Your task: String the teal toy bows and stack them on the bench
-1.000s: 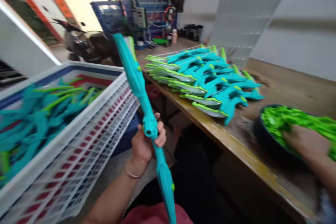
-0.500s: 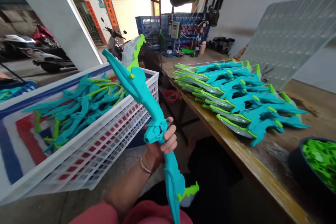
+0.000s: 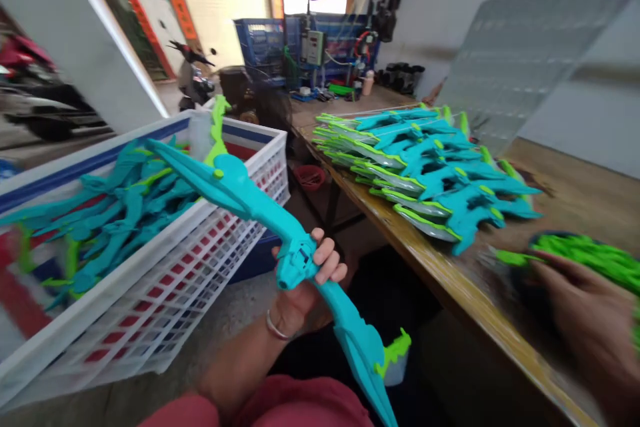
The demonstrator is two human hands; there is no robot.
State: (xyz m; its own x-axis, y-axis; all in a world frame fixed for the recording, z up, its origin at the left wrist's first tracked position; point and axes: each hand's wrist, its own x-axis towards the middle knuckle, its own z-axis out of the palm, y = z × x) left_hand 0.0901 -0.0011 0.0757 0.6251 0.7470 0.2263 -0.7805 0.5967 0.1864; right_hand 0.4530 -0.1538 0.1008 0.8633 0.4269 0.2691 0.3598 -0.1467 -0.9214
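In the head view, the left hand [image 3: 306, 299] has its fingers wrapped around the middle of one teal bow [image 3: 265, 207], which slants across the open space between the white crate [image 3: 200, 260] and the table [image 3: 575, 203]. The bow's top end shows in front of the crate's rim, but I cannot tell if it touches. Its low end runs out of sight at the bottom. The right hand [image 3: 590, 307], a bit blurry, pinches one small green piece [image 3: 511, 257] by the one dark tub [image 3: 523, 287]. The table's long front edge slants down to the right, and the near bows in the row of bows [image 3: 445, 173] lie close to it. There is a gap under that edge, with one red basin [image 3: 309, 177] low down in it. I count one bow in the hand and about six in the row, but they overlap. The teal heap [image 3: 120, 227] in the crate and the green heap [image 3: 595, 260] in the tub are too jumbled to count
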